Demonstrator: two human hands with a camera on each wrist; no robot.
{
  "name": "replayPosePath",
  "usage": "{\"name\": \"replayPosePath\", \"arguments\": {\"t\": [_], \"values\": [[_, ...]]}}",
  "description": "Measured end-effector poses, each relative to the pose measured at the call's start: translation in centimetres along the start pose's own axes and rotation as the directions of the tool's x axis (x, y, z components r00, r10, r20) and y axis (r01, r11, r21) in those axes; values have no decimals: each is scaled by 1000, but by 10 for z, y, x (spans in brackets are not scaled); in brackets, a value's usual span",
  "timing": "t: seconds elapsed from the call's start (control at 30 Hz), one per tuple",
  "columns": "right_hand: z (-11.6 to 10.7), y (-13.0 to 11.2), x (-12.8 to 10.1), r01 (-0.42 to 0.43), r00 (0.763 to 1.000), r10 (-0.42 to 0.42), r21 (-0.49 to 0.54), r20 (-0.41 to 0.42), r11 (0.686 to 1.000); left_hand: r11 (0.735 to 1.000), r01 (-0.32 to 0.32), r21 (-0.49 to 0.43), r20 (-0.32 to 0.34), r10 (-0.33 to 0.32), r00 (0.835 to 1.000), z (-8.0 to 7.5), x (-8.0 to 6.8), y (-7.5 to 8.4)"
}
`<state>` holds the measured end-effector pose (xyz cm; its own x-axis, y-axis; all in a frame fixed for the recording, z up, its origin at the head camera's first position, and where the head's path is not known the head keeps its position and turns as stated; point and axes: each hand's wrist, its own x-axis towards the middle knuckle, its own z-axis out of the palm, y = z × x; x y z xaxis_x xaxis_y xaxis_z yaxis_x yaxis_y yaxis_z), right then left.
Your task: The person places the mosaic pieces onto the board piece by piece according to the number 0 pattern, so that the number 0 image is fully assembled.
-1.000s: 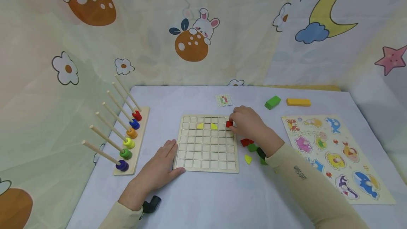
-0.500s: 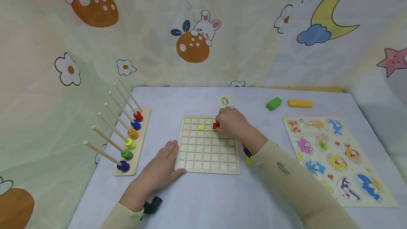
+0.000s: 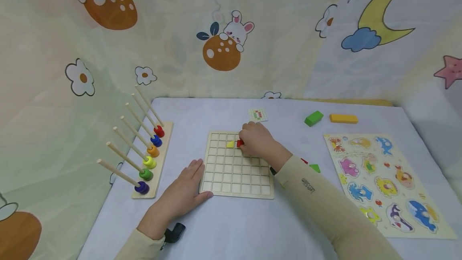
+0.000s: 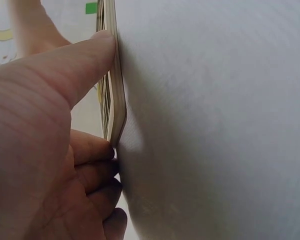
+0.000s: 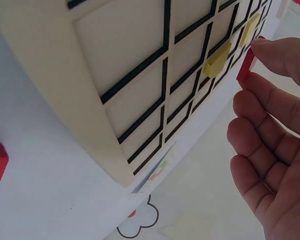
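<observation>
A wooden grid board [image 3: 236,171] lies in the middle of the table. My right hand [image 3: 243,143] hovers over its upper rows and pinches a small red piece [image 3: 239,143] between thumb and forefinger, just right of a yellow piece [image 3: 230,144] that sits in a cell. In the right wrist view the red piece [image 5: 245,67] is held close above the board [image 5: 125,100], near two yellow pieces [image 5: 217,62]. My left hand [image 3: 187,189] lies flat on the table, fingers straight against the board's near left corner; its thumb [image 4: 75,65] touches the board's edge [image 4: 114,105].
A rack of pegs with coloured rings [image 3: 148,159] stands at the left. An animal puzzle board [image 3: 382,179] lies at the right. Behind it are a green block [image 3: 313,118] and an orange block [image 3: 343,118]. A pattern card [image 3: 258,114] lies beyond the grid; loose green [image 3: 315,167] and red [image 3: 304,161] pieces lie at its right.
My right hand has carried the red piece leftward along the board's upper rows, from the right edge to beside the yellow piece. The left hand has stayed put.
</observation>
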<state>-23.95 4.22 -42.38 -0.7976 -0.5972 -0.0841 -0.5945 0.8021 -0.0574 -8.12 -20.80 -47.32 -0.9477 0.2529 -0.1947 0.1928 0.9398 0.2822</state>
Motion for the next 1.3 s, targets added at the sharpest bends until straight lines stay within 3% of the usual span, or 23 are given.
{"name": "replayPosePath", "arguments": {"t": [0.47, 1.3], "values": [[1, -5, 8, -7, 999, 6, 16, 50, 1000, 1000, 2, 0, 5, -2, 1000, -1, 1, 1], [2, -4, 9, -21, 998, 18, 63, 61, 998, 1000, -1, -6, 9, 1, 1000, -2, 0, 3]]}}
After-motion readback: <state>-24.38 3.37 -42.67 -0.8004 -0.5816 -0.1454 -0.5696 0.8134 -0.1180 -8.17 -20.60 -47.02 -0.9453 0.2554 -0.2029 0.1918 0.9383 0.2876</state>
